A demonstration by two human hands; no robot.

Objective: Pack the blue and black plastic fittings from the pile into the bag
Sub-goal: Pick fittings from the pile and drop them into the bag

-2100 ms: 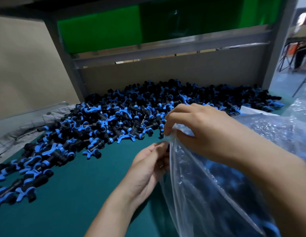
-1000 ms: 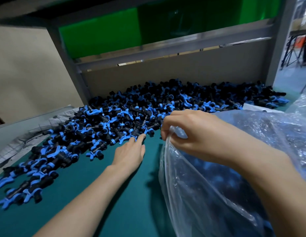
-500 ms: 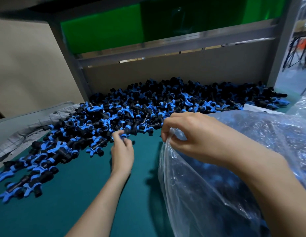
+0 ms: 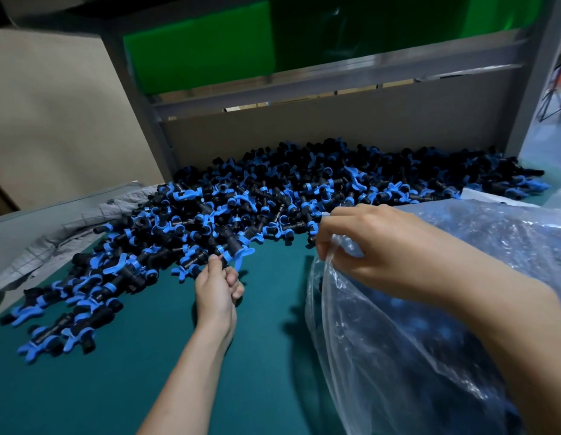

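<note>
From the head camera I see my left hand curled at the near edge of the big pile of blue and black plastic fittings, its fingertips pinching one black fitting with a blue winged handle just above the teal table mat. To the right, my right hand grips the gathered rim of the clear plastic bag, which stands near me and already shows dark and blue shapes through its film. A crumpled grey cloth lies at far left. The risks I judge from here: the pinch sits on one end of the fitting, so it could slip on the way across, or its wing could hook neighbours and drag them off the pile; if my right-hand grip slackens, the bag mouth could sag closed. I can read no brand, label or writing anywhere.
</note>
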